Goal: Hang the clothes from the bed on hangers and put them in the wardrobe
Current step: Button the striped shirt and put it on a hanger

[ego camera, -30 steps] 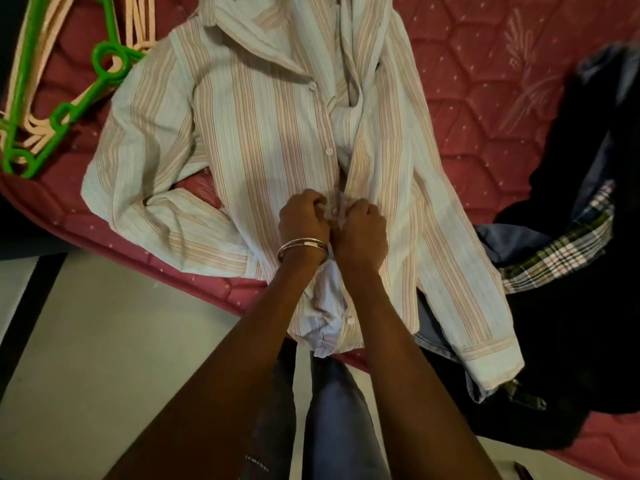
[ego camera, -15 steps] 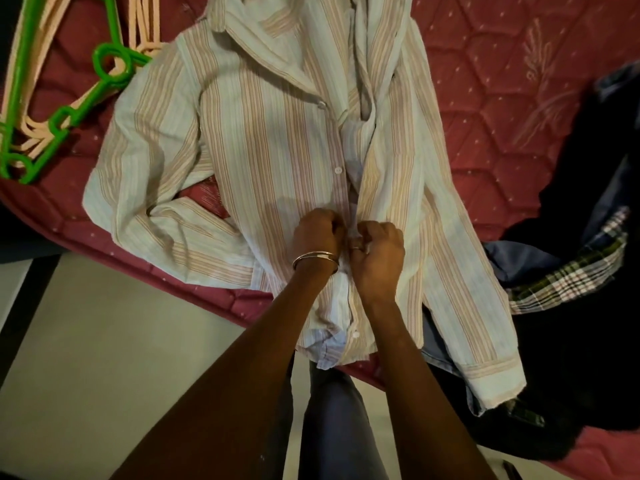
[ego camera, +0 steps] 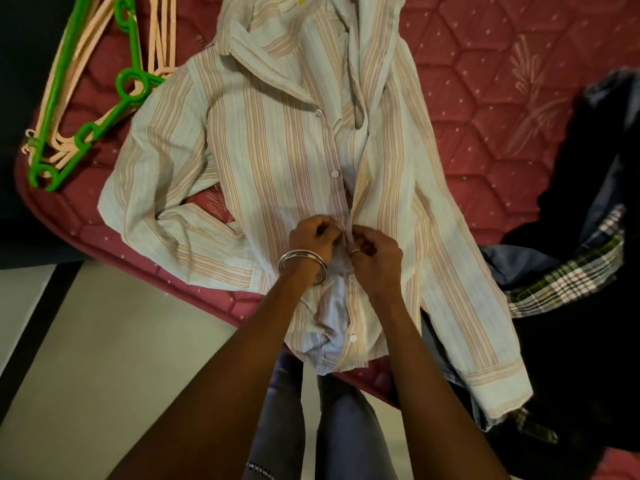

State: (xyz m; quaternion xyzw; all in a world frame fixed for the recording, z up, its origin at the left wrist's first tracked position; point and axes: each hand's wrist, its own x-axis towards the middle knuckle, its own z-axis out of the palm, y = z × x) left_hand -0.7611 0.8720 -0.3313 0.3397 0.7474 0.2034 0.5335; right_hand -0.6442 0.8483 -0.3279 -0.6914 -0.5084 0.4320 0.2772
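A pale shirt with orange stripes (ego camera: pixel 263 161) lies face up on the red quilted mattress (ego camera: pixel 485 98), its hem hanging over the near edge. My left hand (ego camera: pixel 311 237), with bangles at the wrist, pinches the shirt's left front edge at the button placket. My right hand (ego camera: pixel 375 252), wearing a ring, pinches the opposite front edge right beside it. Both sets of fingers are curled on the cloth halfway down the shirt. A green hanger (ego camera: pixel 86 98) and several peach hangers (ego camera: pixel 159 36) lie on the mattress at the upper left.
A heap of dark clothes (ego camera: pixel 588 271) with a green plaid garment (ego camera: pixel 568 282) covers the bed's right side. Pale floor (ego camera: pixel 121 358) lies below the mattress edge, and my legs in grey trousers (ego camera: pixel 332 427) stand against it.
The view has shifted so the shirt sits lower and more of the collar shows. My hands have stayed together on the placket, the fingers working the cloth at one spot.
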